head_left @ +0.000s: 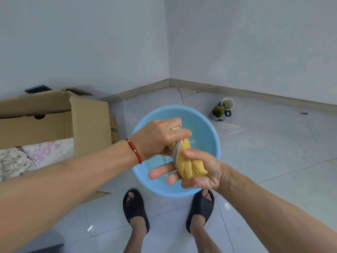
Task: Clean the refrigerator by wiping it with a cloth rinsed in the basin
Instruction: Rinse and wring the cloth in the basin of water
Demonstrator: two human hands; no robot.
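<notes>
A yellow cloth (187, 164) with a pale striped band is twisted into a tight roll above a light blue plastic basin (209, 136) on the tiled floor. My left hand (158, 136), with a red cord on its wrist, grips the far end of the roll from above. The near end lies in my right hand (200, 172), thumb over the roll and two fingers stretched out beneath it. A little water lies in the basin's bottom. No refrigerator is in view.
An open cardboard box (54, 117) with flowered fabric inside stands left of the basin. Two cups (223, 108) sit on the floor near the room's corner. My feet in dark slippers (135, 209) stand just before the basin.
</notes>
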